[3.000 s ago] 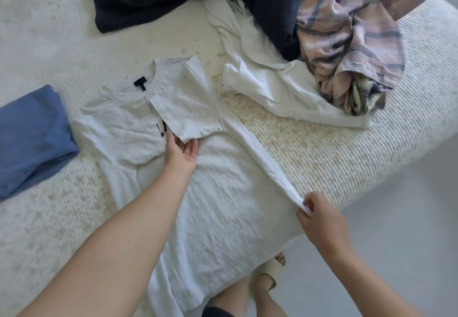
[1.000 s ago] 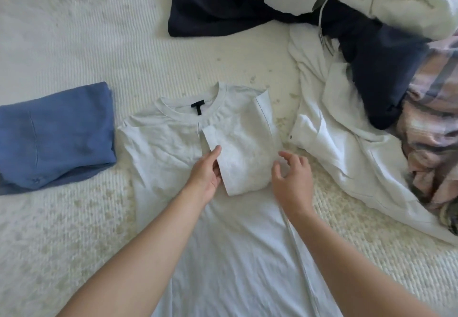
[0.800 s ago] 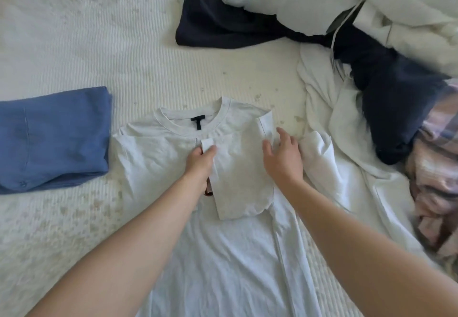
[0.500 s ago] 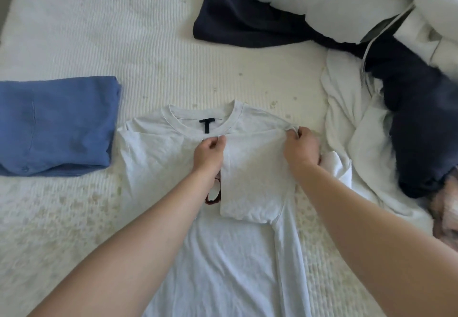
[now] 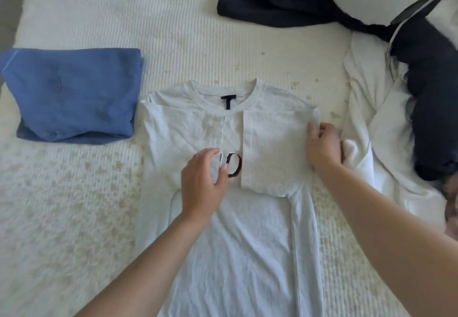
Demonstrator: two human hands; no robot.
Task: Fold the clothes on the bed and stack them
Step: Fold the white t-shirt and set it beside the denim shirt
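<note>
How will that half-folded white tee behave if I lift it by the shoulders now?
The white tee looks thin and wrinkled, so it will probably sag. Its folded-in sleeves lie loose and may flop open. It is likely light, sliding easily on the bedspread.

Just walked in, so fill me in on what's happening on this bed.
A person is folding a white T-shirt laid flat on the bed. Both sleeves are folded in over the chest. The right hand rests on the shirt's right edge, and the left hand hovers over the middle, fingers loosely curled. A folded blue garment lies to the left; an unfolded pile of dark and white clothes waits to the right.
</note>
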